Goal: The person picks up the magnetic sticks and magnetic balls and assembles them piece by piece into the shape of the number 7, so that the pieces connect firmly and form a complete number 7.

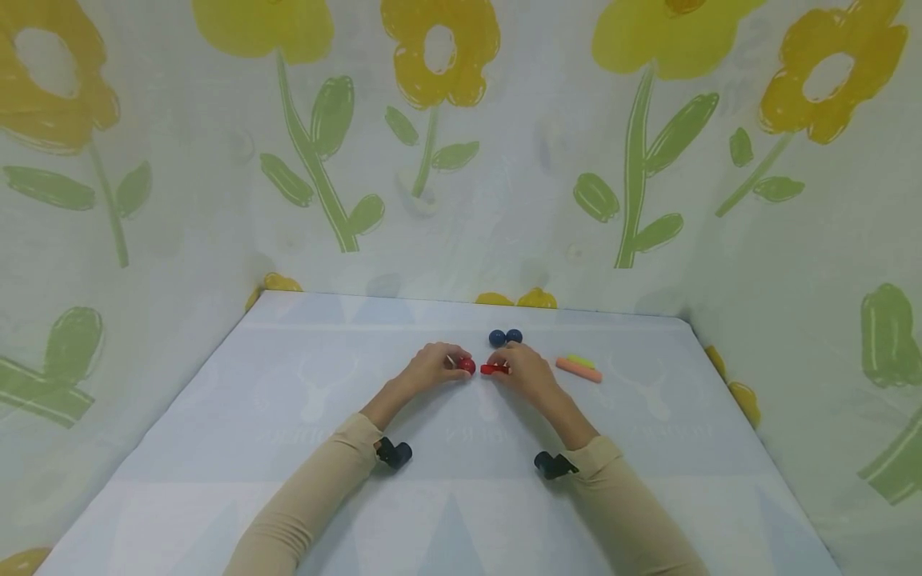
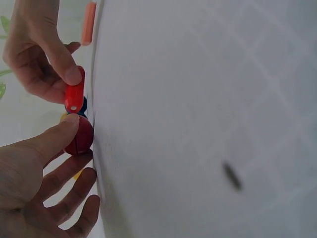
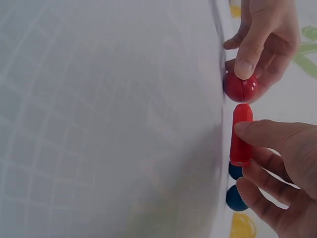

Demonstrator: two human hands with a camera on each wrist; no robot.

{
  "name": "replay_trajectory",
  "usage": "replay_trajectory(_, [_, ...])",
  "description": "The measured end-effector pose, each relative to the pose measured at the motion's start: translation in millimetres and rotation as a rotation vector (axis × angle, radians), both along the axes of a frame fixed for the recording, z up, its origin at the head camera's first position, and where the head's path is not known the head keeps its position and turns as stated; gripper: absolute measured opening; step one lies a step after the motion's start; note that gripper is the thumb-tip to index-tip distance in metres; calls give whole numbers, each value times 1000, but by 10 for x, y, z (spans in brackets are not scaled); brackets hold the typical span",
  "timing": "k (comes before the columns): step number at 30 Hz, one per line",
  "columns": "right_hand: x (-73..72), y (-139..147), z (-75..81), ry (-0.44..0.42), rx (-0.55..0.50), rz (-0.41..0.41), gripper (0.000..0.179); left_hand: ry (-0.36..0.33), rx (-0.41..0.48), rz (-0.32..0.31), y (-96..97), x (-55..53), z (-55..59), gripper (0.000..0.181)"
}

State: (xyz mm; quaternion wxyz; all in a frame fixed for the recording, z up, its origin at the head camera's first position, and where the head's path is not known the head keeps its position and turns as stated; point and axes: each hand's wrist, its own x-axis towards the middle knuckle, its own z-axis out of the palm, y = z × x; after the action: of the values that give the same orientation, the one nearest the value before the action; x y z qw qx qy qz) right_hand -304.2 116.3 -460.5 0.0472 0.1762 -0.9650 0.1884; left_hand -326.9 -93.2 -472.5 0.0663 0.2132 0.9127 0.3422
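A glossy dark red ball point(image 2: 82, 138) is pinched between the thumb and fingers of my left hand point(image 1: 432, 366). Facing it, my right hand point(image 1: 526, 370) grips a short bright red stick point(image 3: 241, 141) with thumb and fingers. One end of the stick, which has a small pale hole in the left wrist view, points at the ball. In the right wrist view a narrow gap shows between ball and stick. Both hands are low over the white table point(image 1: 468, 512), with their outer fingers spread.
Two dark blue balls point(image 1: 497, 338) sit side by side just beyond my right hand. To its right lie an orange-pink stick point(image 1: 579, 370) and a yellow-green stick point(image 1: 582, 362). Flower-printed cloth point(image 1: 504, 200) hangs behind and beside the table.
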Motion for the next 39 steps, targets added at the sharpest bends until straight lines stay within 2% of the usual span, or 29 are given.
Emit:
replay_trajectory(5, [-6,-23,1,7,7,9,16,-3,5,9,2,0,-7,34])
replay_trajectory(20, [-9,-69,-7,8,-8,21,16,31,32,-21,-12,-3,-23,32])
replay_trajectory(32, [-10,-68,-4,23,-27,9,15,33,42,-32,-28,-2,-17,31])
replay_trajectory(39, [-8,-5,3,-3,-23,-10,16,30,30,-43,-38,10,-9,33])
